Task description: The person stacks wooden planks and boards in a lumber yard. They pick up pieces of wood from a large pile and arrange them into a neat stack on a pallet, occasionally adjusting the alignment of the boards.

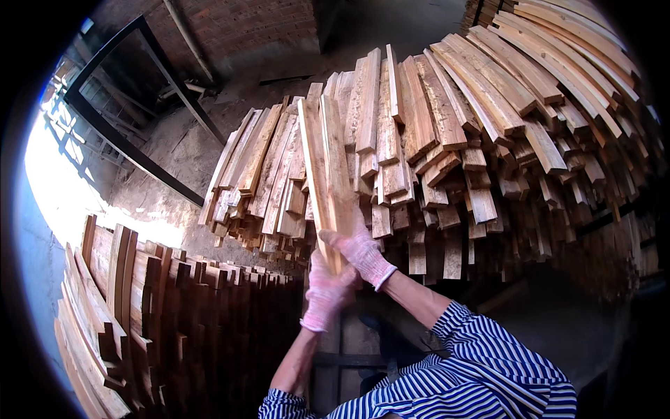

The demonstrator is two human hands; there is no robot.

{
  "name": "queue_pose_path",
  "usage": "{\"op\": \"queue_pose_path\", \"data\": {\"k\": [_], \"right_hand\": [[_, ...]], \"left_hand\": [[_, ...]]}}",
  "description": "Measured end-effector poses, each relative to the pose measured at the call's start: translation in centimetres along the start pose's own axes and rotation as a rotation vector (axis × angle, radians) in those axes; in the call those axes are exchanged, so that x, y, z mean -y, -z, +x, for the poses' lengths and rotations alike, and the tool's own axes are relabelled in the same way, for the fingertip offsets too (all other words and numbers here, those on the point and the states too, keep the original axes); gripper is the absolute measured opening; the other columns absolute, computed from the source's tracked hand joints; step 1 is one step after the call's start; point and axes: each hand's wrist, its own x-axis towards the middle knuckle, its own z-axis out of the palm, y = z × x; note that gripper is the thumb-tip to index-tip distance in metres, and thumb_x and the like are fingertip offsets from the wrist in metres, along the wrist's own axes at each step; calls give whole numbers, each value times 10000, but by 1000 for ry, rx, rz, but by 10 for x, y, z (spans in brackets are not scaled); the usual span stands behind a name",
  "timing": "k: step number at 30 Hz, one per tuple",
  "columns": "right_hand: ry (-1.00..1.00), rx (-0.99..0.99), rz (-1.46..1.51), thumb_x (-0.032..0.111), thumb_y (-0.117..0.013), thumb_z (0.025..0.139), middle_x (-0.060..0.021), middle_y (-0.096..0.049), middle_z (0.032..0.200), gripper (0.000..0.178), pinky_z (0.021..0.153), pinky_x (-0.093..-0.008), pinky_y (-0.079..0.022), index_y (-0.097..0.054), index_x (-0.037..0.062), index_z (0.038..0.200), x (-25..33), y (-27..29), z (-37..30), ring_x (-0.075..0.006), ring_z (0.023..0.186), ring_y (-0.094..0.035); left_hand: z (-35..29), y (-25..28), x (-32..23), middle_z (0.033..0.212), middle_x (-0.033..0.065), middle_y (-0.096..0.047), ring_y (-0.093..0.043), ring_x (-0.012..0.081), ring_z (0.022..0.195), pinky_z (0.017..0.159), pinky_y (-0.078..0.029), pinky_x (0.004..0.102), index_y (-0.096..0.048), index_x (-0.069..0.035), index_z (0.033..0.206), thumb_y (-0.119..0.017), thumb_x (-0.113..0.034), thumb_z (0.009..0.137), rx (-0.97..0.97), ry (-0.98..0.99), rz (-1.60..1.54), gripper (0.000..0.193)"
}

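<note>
Both my hands, in pink-and-white knit gloves, are closed around the near end of wooden planks [323,164]. At least two lengths of pale sawn timber seem to lie side by side in the grip. My left hand [326,292] wraps the end from below and is slightly blurred. Just above it, my right hand [359,251] clasps the planks from the right side. Their far ends point away from me, over the large stack of planks [419,105]; whether they touch it I cannot tell.
A second stack of planks [132,286] stands at the lower left. Beyond it rises a dark metal frame [132,157] on the dirt floor. A brick wall [251,31] with a leaning pole [188,38] closes the back. Below my hands a dark metal bar [349,359] crosses near my feet.
</note>
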Motion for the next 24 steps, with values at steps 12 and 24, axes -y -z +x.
{"op": "queue_pose_path", "data": {"k": [12, 24], "right_hand": [[493, 8, 352, 212, -713, 904, -181, -590, 1146, 585, 838, -370, -625, -456, -2, 1384, 2, 159, -25, -267, 1034, -654], [337, -92, 379, 69, -724, 826, -111, -559, 1317, 786, 1002, -377, -522, -350, 71, 1518, -59, 222, -43, -218, 1167, -584]], "left_hand": [[119, -53, -79, 1192, 143, -701, -671, 191, 1064, 887, -585, 322, -613, 3, 1308, -646, -166, 1002, 381, -385, 212, 351], [383, -50, -58, 980, 162, -703, -704, 234, 827, 697, -582, 342, -642, 7, 1119, -755, -464, 874, 470, 150, 843, 542]]}}
